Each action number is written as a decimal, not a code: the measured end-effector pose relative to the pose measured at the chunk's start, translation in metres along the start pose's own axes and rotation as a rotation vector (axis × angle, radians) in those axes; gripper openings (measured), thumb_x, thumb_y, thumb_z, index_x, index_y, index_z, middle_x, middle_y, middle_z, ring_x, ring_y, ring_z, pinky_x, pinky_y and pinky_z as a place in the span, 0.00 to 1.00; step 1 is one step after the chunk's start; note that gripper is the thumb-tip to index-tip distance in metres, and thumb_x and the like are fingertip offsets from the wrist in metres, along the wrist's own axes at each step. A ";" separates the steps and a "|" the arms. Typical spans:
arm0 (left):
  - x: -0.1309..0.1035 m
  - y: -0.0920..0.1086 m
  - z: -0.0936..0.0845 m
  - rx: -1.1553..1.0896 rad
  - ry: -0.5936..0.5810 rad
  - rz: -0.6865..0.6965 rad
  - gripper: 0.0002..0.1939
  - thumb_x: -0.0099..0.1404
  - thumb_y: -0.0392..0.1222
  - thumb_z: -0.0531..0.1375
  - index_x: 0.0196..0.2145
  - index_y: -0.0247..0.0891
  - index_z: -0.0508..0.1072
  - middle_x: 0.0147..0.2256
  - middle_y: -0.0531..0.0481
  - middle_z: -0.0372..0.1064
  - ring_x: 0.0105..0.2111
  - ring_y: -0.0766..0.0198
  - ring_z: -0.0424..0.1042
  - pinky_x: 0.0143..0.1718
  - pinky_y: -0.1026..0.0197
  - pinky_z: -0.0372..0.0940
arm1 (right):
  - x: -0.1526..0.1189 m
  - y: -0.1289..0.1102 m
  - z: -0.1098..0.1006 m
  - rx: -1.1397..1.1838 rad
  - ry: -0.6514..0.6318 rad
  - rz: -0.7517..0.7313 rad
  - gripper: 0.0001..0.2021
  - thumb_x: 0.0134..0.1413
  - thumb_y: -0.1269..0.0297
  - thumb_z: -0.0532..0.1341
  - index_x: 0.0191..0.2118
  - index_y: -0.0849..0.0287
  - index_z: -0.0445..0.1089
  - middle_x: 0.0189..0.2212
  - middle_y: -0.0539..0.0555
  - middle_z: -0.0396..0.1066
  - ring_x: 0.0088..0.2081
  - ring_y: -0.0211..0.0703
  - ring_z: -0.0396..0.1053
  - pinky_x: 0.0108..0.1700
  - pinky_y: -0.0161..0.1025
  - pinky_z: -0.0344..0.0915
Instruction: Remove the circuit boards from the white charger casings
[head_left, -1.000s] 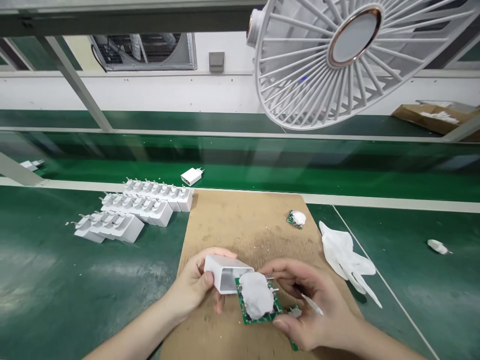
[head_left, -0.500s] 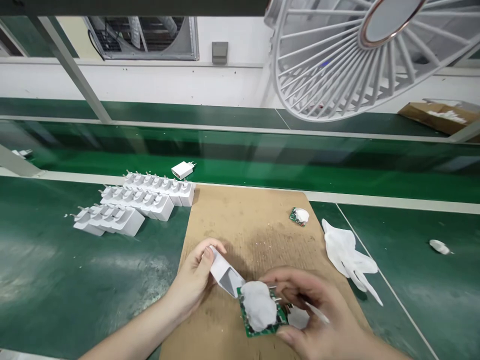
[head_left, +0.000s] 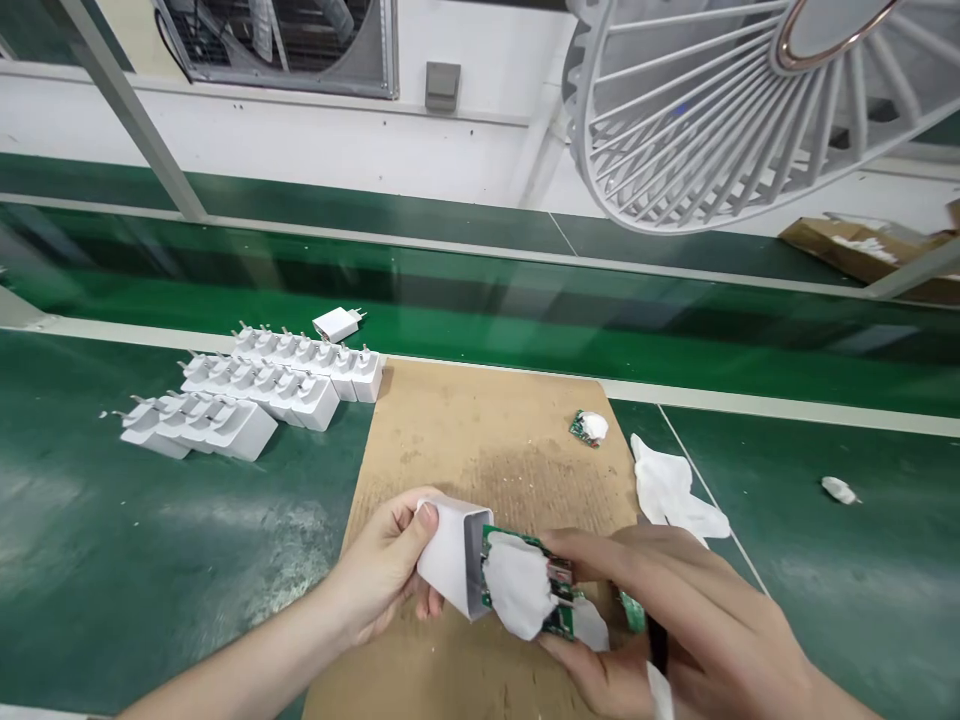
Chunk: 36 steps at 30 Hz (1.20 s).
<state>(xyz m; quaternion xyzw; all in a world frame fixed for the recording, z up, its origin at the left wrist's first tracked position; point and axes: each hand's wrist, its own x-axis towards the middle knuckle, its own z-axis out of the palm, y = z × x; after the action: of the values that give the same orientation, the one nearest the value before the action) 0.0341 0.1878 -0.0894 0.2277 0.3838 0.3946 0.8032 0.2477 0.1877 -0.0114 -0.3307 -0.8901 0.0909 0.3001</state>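
Observation:
My left hand [head_left: 386, 572] is closed round a white plastic charger housing [head_left: 446, 555], its open end facing right. Against that mouth sits the left edge of a green circuit board [head_left: 561, 622], which carries a lump of white putty [head_left: 517, 585]. My right hand [head_left: 697, 610] pinches the board between thumb and fingers. A dark, thin thing with a white strip [head_left: 660, 690] also shows in the right palm; I cannot make out what it is. Partly hidden behind the fingers is another bit of green board [head_left: 632, 610].
Rows of white plug housings [head_left: 262, 375] stand at the left, near a single charger [head_left: 337, 323]. On the cardboard sheet [head_left: 435, 420] lies another puttied board [head_left: 589, 428]. A white glove [head_left: 667, 485] and a small white piece [head_left: 840, 490] lie rightward. A fan [head_left: 705, 130] hangs above.
The housing has turned to show its broad side, and its mouth now meets the circuit board's edge. My right hand has shifted over the glove's lower part. The camera view has moved slightly.

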 end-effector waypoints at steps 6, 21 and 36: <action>0.000 0.000 0.002 0.025 -0.016 0.012 0.28 0.45 0.64 0.66 0.28 0.33 0.72 0.12 0.53 0.67 0.09 0.72 0.64 0.08 0.76 0.55 | 0.001 -0.003 -0.004 -0.079 -0.130 -0.061 0.12 0.62 0.67 0.55 0.51 0.63 0.61 0.23 0.47 0.70 0.22 0.35 0.68 0.25 0.34 0.65; 0.002 -0.005 -0.002 0.078 -0.019 0.061 0.26 0.50 0.62 0.65 0.29 0.33 0.73 0.13 0.54 0.67 0.09 0.72 0.63 0.08 0.75 0.53 | 0.006 -0.008 -0.004 -0.240 -0.129 -0.127 0.13 0.60 0.72 0.52 0.50 0.67 0.62 0.25 0.51 0.72 0.22 0.38 0.68 0.23 0.37 0.65; -0.003 -0.001 0.004 0.070 -0.012 0.064 0.26 0.49 0.62 0.65 0.28 0.33 0.72 0.12 0.54 0.66 0.09 0.74 0.62 0.08 0.76 0.52 | 0.012 -0.015 -0.010 -0.283 -0.182 -0.222 0.14 0.61 0.74 0.50 0.50 0.73 0.62 0.25 0.54 0.71 0.23 0.41 0.68 0.22 0.39 0.64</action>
<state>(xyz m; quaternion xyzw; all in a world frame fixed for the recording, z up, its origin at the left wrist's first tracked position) 0.0365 0.1847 -0.0869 0.2703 0.3852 0.4050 0.7839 0.2381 0.1835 0.0083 -0.2598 -0.9484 -0.0391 0.1772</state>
